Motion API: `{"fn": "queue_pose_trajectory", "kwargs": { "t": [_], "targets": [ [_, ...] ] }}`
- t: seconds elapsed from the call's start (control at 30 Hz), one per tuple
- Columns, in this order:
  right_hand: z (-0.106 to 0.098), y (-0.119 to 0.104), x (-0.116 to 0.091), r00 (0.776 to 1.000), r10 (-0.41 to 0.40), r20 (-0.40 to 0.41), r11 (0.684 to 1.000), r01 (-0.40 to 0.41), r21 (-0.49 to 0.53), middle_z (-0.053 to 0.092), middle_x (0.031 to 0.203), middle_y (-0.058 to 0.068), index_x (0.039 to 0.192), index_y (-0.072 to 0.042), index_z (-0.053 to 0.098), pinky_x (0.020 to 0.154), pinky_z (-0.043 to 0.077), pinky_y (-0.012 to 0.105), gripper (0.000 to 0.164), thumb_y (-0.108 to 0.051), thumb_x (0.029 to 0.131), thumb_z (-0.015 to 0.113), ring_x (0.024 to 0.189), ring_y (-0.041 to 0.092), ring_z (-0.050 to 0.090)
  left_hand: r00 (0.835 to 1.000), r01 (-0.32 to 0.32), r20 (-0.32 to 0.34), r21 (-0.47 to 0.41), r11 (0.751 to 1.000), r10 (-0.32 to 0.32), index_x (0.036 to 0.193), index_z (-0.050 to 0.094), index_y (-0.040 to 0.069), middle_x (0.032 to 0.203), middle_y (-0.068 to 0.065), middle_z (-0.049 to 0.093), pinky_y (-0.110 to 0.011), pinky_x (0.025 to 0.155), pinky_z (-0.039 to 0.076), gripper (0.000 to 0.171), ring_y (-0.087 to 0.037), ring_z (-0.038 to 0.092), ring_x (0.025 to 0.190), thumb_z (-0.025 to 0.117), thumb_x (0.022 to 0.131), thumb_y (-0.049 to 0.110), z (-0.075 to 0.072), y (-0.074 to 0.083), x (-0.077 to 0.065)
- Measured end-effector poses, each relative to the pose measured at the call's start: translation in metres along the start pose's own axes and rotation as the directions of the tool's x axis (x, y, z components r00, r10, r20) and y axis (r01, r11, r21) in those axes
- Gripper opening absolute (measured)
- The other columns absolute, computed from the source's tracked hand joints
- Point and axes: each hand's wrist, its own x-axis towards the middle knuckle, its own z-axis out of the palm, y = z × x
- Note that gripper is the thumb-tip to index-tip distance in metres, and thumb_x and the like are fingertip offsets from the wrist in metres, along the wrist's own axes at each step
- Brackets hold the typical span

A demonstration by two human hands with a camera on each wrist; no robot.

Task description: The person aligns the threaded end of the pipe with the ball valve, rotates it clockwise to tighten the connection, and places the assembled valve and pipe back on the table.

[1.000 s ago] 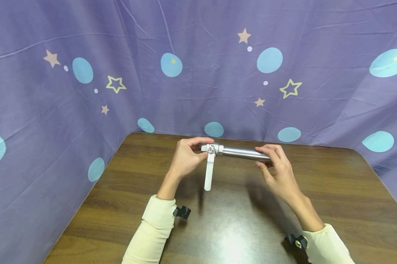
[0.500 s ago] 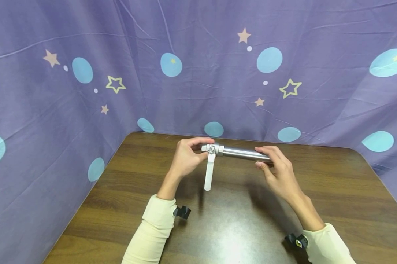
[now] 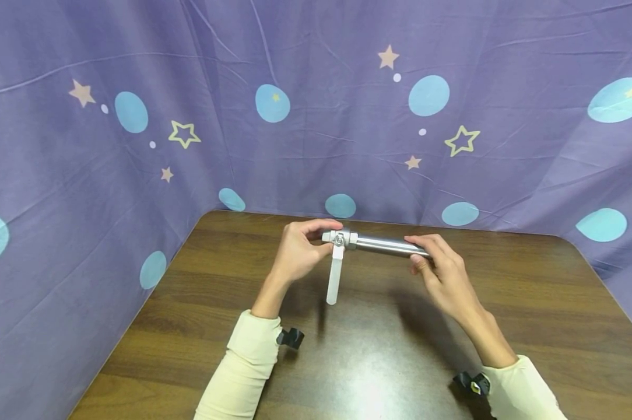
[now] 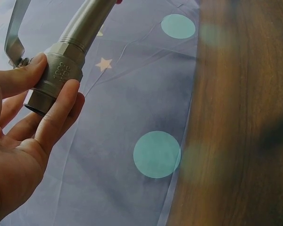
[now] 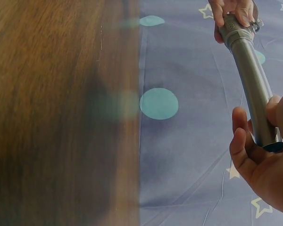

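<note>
A metal ball valve (image 3: 340, 238) with a long flat lever handle (image 3: 334, 277) is held up over the table by my left hand (image 3: 302, 251). Its thumb and fingers pinch the valve body (image 4: 61, 70), which carries raised lettering in the left wrist view. A smooth steel pipe (image 3: 383, 244) runs from the valve's right side. My right hand (image 3: 444, 271) grips the pipe's far end, thumb on one side and fingers on the other. In the right wrist view the open end of the pipe (image 5: 254, 89) sits near the palm. The lever points toward the person.
The brown wooden table (image 3: 190, 350) spreads beneath both hands. Behind and to the left hangs a purple curtain (image 3: 321, 163) with stars and blue spots, meeting the table's back edge. Black wrist mounts (image 3: 291, 338) sit at the cuffs.
The valve and pipe have shifted very slightly to the right. My right thumb and fingers have changed their position on the pipe a little; the left hand keeps its hold.
</note>
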Motion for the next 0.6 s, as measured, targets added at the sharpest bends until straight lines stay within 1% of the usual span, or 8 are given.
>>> {"fn": "queue_pose_trajectory", "kwargs": {
  "t": [0.13,0.2,0.27,0.3,0.37,0.47,0.53,0.6],
  "targets": [
    [-0.0008,0.0005,-0.0007,1.0,0.013,0.005,0.999,-0.013,-0.039,0.068,0.103,0.0,0.134,-0.008,0.071,0.063,0.049,0.012,0.038,0.005,0.099,0.069,0.068,0.003,0.064,1.0,-0.004,0.001,0.004,1.0,0.004,0.112,0.081,-0.002,0.111,-0.02,0.082,-0.048,0.09,0.067,0.037,-0.03,0.08,0.098,0.076,0.078,-0.017,0.0002,-0.0001,0.0005],
    [-0.0009,0.0008,-0.0008,1.0,0.014,0.009,0.999,-0.013,-0.044,0.068,0.102,0.0,0.135,-0.009,0.071,0.063,0.049,0.012,0.038,0.004,0.1,0.068,0.067,0.003,0.065,1.0,-0.005,0.003,0.006,1.0,0.005,0.112,0.081,-0.003,0.111,-0.02,0.082,-0.046,0.09,0.067,0.037,-0.03,0.079,0.099,0.075,0.078,-0.017,0.0003,-0.0005,0.0007],
    [-0.0008,0.0005,-0.0007,1.0,0.009,0.01,0.999,-0.008,-0.038,0.069,0.104,0.002,0.136,-0.008,0.071,0.063,0.049,0.011,0.038,0.005,0.1,0.068,0.069,0.004,0.066,1.0,-0.005,0.003,0.006,1.0,0.005,0.112,0.081,-0.003,0.112,-0.019,0.082,-0.043,0.091,0.067,0.037,-0.03,0.079,0.1,0.075,0.078,-0.017,0.0002,-0.0009,0.0009],
    [-0.0006,0.0002,-0.0006,1.0,0.006,0.01,1.0,-0.006,-0.03,0.07,0.105,0.004,0.136,-0.007,0.07,0.064,0.05,0.011,0.039,0.005,0.099,0.068,0.07,0.004,0.066,1.0,-0.006,0.002,0.008,1.0,0.006,0.112,0.081,-0.003,0.112,-0.019,0.082,-0.041,0.091,0.067,0.037,-0.03,0.079,0.1,0.075,0.078,-0.017,0.0,-0.0008,0.0009],
    [-0.0001,-0.0005,-0.0003,1.0,0.002,-0.003,1.0,-0.002,-0.031,0.071,0.113,0.007,0.138,-0.006,0.069,0.07,0.051,0.008,0.043,0.004,0.096,0.073,0.08,0.004,0.067,1.0,-0.004,-0.004,0.007,1.0,0.004,0.112,0.081,-0.003,0.113,-0.019,0.082,-0.039,0.091,0.067,0.037,-0.03,0.079,0.101,0.075,0.078,-0.017,-0.0005,-0.001,0.0011],
    [0.0016,-0.0021,0.0002,1.0,0.004,-0.021,1.0,-0.004,0.006,0.068,0.126,0.012,0.141,-0.003,0.065,0.075,0.055,0.007,0.055,0.005,0.089,0.081,0.087,0.004,0.066,1.0,-0.002,-0.018,0.007,1.0,0.002,0.112,0.081,-0.003,0.112,-0.02,0.082,-0.036,0.09,0.067,0.037,-0.03,0.079,0.1,0.076,0.078,-0.016,-0.0014,-0.0008,0.0013],
    [0.0028,-0.0027,0.0003,0.999,0.004,-0.033,0.999,-0.002,0.033,0.064,0.133,0.015,0.143,-0.002,0.063,0.078,0.057,0.009,0.062,0.006,0.085,0.085,0.088,0.004,0.066,1.0,0.002,-0.025,0.005,1.0,-0.002,0.113,0.081,-0.002,0.111,-0.02,0.082,-0.035,0.089,0.067,0.037,-0.031,0.079,0.1,0.076,0.078,-0.016,-0.0018,-0.0003,0.0014],
    [0.0037,-0.0033,0.0003,0.999,0.0,-0.035,0.998,0.003,0.07,0.062,0.133,0.016,0.142,-0.001,0.063,0.075,0.06,0.011,0.064,0.009,0.083,0.085,0.082,0.003,0.066,1.0,0.003,-0.029,0.006,1.0,-0.003,0.113,0.081,-0.002,0.111,-0.02,0.082,-0.033,0.089,0.067,0.037,-0.031,0.079,0.1,0.076,0.078,-0.015,-0.0021,0.0005,0.0014]
  ]
}}
